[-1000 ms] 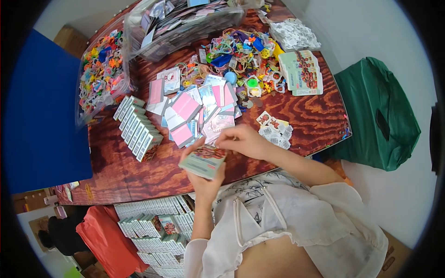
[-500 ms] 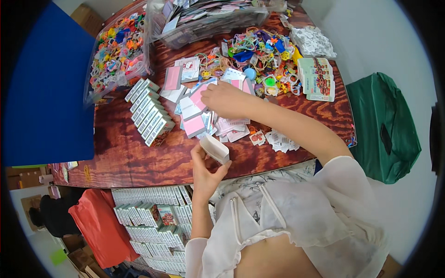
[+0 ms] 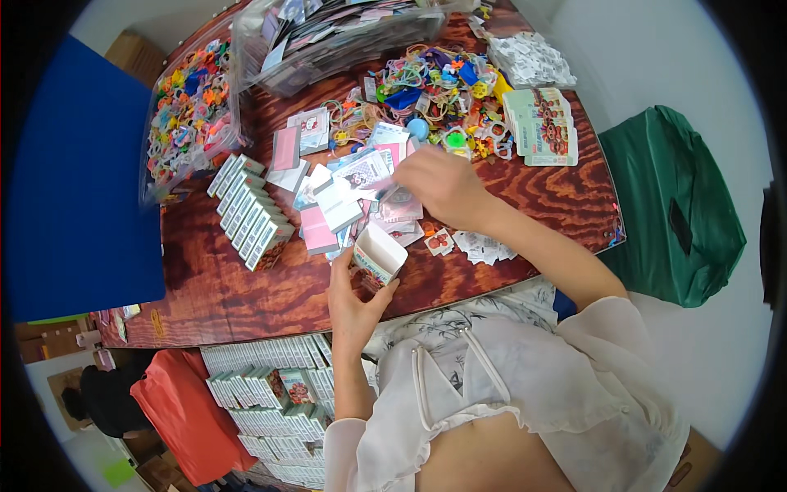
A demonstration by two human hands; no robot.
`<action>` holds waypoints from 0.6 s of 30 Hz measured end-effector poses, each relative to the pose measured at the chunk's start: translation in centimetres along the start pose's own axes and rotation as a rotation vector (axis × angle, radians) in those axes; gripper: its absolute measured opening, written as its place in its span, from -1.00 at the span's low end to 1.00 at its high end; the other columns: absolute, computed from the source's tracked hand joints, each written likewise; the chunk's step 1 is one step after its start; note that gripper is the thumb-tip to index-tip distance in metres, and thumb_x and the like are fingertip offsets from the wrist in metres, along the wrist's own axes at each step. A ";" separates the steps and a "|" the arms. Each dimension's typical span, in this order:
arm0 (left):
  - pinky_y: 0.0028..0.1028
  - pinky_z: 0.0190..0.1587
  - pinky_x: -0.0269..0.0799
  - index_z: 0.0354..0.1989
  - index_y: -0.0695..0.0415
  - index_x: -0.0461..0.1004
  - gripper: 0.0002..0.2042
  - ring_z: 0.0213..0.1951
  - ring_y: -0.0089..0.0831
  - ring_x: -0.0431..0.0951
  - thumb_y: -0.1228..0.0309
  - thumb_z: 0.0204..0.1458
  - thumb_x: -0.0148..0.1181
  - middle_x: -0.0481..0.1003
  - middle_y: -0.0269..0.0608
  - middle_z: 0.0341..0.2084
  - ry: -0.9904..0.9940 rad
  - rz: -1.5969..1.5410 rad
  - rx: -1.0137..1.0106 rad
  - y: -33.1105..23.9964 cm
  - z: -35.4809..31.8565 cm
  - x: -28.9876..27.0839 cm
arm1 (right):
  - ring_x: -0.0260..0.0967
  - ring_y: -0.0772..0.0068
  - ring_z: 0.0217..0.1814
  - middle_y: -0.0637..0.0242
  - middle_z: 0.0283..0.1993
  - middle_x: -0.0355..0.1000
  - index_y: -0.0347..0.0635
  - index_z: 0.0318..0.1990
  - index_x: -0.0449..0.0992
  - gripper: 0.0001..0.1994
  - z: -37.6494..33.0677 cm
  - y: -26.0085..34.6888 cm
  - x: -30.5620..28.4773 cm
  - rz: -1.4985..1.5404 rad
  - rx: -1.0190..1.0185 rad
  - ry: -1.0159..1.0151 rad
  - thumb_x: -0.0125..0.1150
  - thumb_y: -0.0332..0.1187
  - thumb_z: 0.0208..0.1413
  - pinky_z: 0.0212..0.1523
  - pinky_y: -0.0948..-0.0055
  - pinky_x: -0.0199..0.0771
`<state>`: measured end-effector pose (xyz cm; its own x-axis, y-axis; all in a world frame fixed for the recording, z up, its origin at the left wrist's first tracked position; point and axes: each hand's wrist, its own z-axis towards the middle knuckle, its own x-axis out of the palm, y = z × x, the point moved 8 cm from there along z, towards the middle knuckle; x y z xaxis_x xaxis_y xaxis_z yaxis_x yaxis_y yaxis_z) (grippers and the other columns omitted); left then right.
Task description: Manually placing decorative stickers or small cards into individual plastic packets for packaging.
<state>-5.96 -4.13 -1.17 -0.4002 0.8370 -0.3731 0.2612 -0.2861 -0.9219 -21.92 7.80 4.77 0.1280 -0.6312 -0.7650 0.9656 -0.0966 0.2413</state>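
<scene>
In my left hand [image 3: 354, 305] is a small open-topped carton [image 3: 379, 254], tilted with its white inside showing; my fingers and thumb grip its sides. To the upper right, my right hand [image 3: 447, 187] is over the card pile, slightly blurred, its fingers curled together. Whatever they pinch, if anything, is hidden. Beside those fingers lies a printed card [image 3: 363, 170] with a cartoon figure. A white and grey card packet [image 3: 337, 205] and a pink one [image 3: 318, 229] overlap below it. Small square cards [image 3: 440, 242] and white slips [image 3: 485, 247] lie right of the carton.
Closed cartons [image 3: 251, 215] stand in a row at left. Behind are a tub of colourful trinkets [image 3: 190, 102], a bin of cards [image 3: 344, 53] and a trinket heap [image 3: 438, 90]. Flat cartons [image 3: 541, 127] lie at right. Many packed cartons [image 3: 270, 422] sit below the table edge.
My right hand has moved right and slightly down from the pink packet, and a cartoon card now shows there. My left hand has turned the carton more upright. The view has shifted a little.
</scene>
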 end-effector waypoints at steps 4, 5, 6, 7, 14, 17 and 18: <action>-0.25 0.00 0.44 0.16 0.22 0.31 -0.30 -0.02 -0.12 0.49 0.49 -0.26 0.48 0.41 -0.02 -0.03 -0.022 0.208 0.071 -1.4 -0.2 0.0 | 0.32 0.60 -0.42 0.45 -0.40 0.43 -0.26 -0.22 0.52 -0.91 -3.5 -3.6 -2.6 0.678 0.694 -0.399 0.18 -0.43 0.22 -0.36 0.55 0.35; -0.23 0.00 0.44 0.16 0.21 0.32 -0.30 -0.01 -0.07 0.48 0.48 -0.26 0.48 0.41 -0.01 -0.02 -0.008 0.261 0.086 -1.8 -0.1 0.2 | 0.30 0.68 -0.42 0.48 -0.40 0.41 -0.28 -0.22 0.51 -0.90 -5.0 -4.0 -1.7 0.908 0.884 -0.354 0.18 -0.43 0.23 -0.38 0.59 0.33; -0.21 0.00 0.43 0.16 0.21 0.32 -0.29 0.00 -0.02 0.47 0.47 -0.26 0.48 0.40 0.01 -0.01 0.010 0.313 0.104 -2.1 0.0 0.5 | 0.27 0.75 -0.42 0.52 -0.40 0.40 -0.29 -0.23 0.51 -0.90 -6.5 -3.7 -0.6 1.131 1.060 -0.317 0.18 -0.44 0.24 -0.40 0.63 0.30; -0.21 0.00 0.43 0.16 0.21 0.32 -0.29 0.00 -0.02 0.47 0.47 -0.26 0.48 0.40 0.01 -0.01 0.014 0.317 0.099 -2.2 0.1 0.7 | 0.28 0.75 -0.39 0.50 -0.39 0.39 -0.30 -0.24 0.50 -0.91 -7.1 -3.1 -0.1 1.150 1.109 -0.261 0.20 -0.44 0.23 -0.39 0.65 0.29; -0.17 0.05 0.42 0.21 0.18 0.29 -0.29 0.10 -0.01 0.41 0.49 -0.22 0.43 0.35 0.01 0.09 -0.028 0.562 0.190 -3.6 -0.2 1.0 | 0.30 0.60 -0.32 0.39 -0.27 0.42 -0.27 -0.35 0.48 -0.94 -7.0 -0.6 -1.1 0.634 0.869 -0.150 0.23 -0.51 0.12 -0.37 0.58 0.31; -0.16 0.06 0.41 0.23 0.17 0.28 -0.28 0.13 0.00 0.39 0.50 -0.22 0.42 0.34 0.01 0.11 -0.046 0.644 0.228 -4.0 -0.4 1.5 | 0.32 0.33 -0.14 0.25 -0.10 0.42 -0.25 -0.39 0.47 -0.91 -5.5 1.1 -2.7 0.422 0.651 -0.275 0.29 -0.53 0.00 -0.23 0.44 0.32; -0.16 0.07 0.41 0.24 0.16 0.28 -0.27 0.14 0.00 0.38 0.51 -0.22 0.42 0.34 0.01 0.12 -0.052 0.664 0.234 -4.1 -0.4 1.7 | 0.31 0.30 -0.12 0.23 -0.08 0.43 -0.26 -0.39 0.47 -0.92 -5.2 1.6 -3.0 0.396 0.610 -0.316 0.29 -0.53 0.00 -0.21 0.44 0.31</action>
<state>-7.35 -1.37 2.08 -0.2648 0.4292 -0.8635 0.2710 -0.8263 -0.4937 -19.53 13.54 4.31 0.2776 -0.8863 -0.3706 0.5557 -0.1665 0.8146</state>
